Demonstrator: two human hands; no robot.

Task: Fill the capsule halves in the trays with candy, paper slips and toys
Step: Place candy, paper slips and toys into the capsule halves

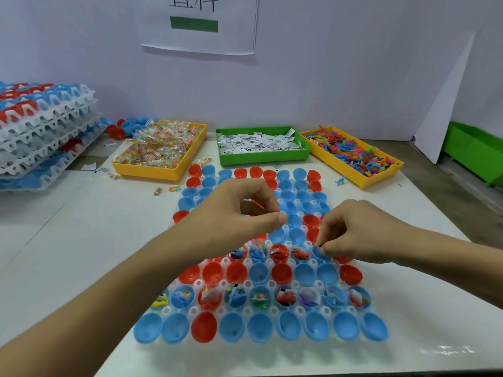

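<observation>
A clear tray of red and blue capsule halves lies on the white table in front of me. One near row of halves holds toys, paper and candy; part of a middle row is filled too. My left hand hovers over the tray's middle with curled fingers around small toys, one red piece showing. My right hand pinches a small dark item over a blue half in the middle row.
At the back stand a yellow bin of wrapped candy, a green bin of paper slips and a yellow bin of small plastic toys. Stacked trays of capsule halves sit at the left. A green crate stands at the right.
</observation>
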